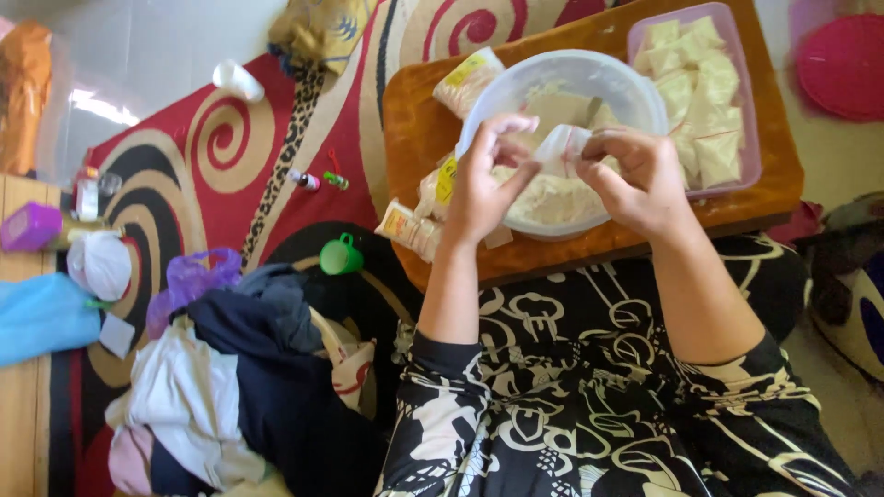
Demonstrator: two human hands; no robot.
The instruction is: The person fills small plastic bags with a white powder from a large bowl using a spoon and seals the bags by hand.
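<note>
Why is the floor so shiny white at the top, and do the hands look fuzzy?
Head view: daylight glares off the pale floor at upper left; the left hand, right hand and small bag look slightly soft; the frame edges bend a little.

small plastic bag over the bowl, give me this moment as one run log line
left hand pinching small plastic bag | right hand pinching bag's other side | bag above clear bowl of pale powder | pink tub of filled packets beside
</note>
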